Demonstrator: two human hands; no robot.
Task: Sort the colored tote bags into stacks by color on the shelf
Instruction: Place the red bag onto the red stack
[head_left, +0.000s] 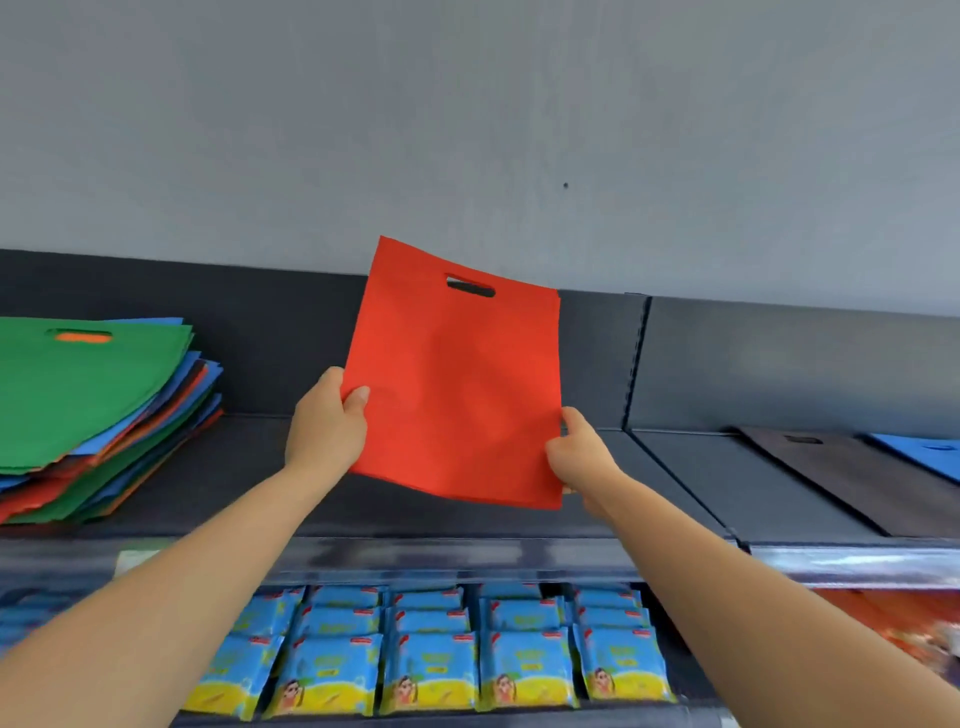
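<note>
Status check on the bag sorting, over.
Left hand and right hand grip red tote bag above shelf. Mixed stack at left. Nothing in the way.

print on packets (431, 670) apparently illegible

Left edge cuts mixed stack (78, 395), right edge cuts blue bag (927, 456); price strip (415, 558) blurred.

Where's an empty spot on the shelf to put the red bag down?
The bare shelf between the mixed pile and the divider, under the red bag, is free. Another bare strip lies between the divider and the dark bag. The far right is crowded: dark bag beside the blue bag.
</note>
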